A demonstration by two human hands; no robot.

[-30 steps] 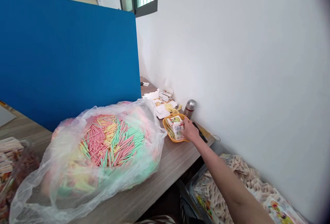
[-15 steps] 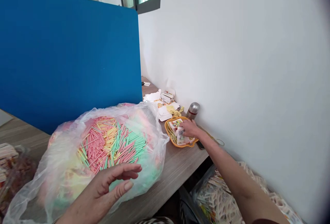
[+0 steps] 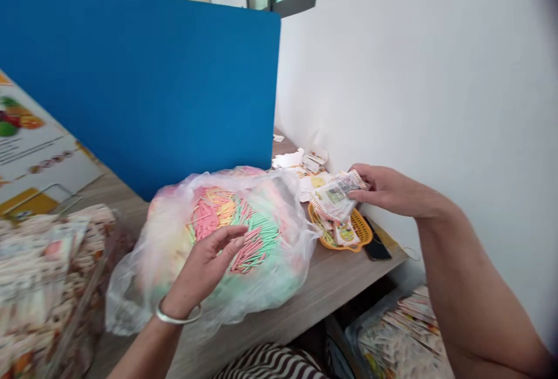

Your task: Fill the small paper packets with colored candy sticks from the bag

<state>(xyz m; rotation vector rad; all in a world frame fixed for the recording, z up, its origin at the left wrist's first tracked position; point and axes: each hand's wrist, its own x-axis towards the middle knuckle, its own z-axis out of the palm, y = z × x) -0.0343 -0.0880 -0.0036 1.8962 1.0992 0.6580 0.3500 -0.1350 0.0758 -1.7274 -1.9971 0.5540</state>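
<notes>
Orange basket (image 3: 364, 231): between bagged sticks (image 3: 265, 231) and phone (image 3: 377, 246)
Right grip (image 3: 390, 190): clutching printed packets (image 3: 335, 196), now lifted!
Left grip (image 3: 204, 265): slightly parted

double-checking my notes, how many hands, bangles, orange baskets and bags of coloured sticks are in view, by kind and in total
Left hand and right hand: 2
Bangle: 1
Orange basket: 1
Bag of coloured sticks: 1
Total: 5

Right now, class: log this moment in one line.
right hand: gripping printed white packets above orange plastic basket | left hand: empty, over translucent plastic bag
</notes>
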